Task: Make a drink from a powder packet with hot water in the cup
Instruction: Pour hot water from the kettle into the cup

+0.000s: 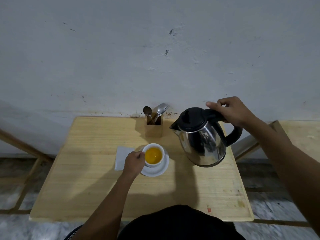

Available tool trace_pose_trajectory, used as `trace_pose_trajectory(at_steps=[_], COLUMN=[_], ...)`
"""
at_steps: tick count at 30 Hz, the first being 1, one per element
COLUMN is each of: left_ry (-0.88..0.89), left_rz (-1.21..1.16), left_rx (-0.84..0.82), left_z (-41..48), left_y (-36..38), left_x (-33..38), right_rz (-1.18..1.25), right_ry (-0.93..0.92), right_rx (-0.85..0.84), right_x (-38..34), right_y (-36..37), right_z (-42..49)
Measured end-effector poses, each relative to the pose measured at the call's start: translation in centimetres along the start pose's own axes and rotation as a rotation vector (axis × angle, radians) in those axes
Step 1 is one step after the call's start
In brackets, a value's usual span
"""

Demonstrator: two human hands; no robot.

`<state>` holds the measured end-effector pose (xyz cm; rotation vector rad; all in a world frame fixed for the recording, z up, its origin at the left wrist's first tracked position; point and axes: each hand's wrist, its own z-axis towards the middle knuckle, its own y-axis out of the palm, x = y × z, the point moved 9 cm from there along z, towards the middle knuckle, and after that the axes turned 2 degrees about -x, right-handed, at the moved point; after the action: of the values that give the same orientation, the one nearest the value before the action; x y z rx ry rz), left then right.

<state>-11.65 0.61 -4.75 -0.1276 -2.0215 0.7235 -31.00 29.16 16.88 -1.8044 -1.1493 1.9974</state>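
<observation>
A white cup (154, 146) holding orange-yellow liquid stands on a white saucer (161, 170) in the middle of the wooden table (86, 187). My left hand (134, 161) is closed on the cup's left side, at its handle. My right hand (231, 111) grips the black handle of a steel kettle (202, 139), which is tilted slightly with its spout pointing left, just above the table to the right of the cup. A white packet (122, 157) lies flat left of the saucer, partly under my left hand.
A wooden holder (154, 128) with spoons and a fork stands at the table's back edge against the wall. Wooden frames flank the table on both sides. My dark-clothed lap fills the bottom centre.
</observation>
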Motion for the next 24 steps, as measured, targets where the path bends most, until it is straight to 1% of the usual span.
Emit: trace_pose_trajectory(at_steps=[3, 7, 14, 20, 24], left_ry=[0.022, 0.040, 0.012, -0.009, -0.047], left_rz=[0.053, 0.075, 0.070, 0.085, 0.064], left_rx=[0.037, 0.101, 0.180, 0.207, 0.213], left_z=[-0.3, -0.5, -0.8, -0.7, -0.5], left_y=[-0.1, -0.1, 0.0, 0.2, 0.5], left_x=[0.4, 0.8, 0.8, 0.7, 0.1], right_rz=[0.131, 0.223, 0.338, 0.396, 0.379], right_ry=[-0.023, -0.043, -0.024, -0.029, -0.059], right_rx=[0.081, 0.180, 0.300, 0.288, 0.253], right_x=[1.9, 4.8, 8.5, 10.2, 10.8], right_y=[-1.4, -3.4, -4.8, -4.7, -4.3], right_z=[-0.2, 0.1, 0.8, 2.0, 2.9])
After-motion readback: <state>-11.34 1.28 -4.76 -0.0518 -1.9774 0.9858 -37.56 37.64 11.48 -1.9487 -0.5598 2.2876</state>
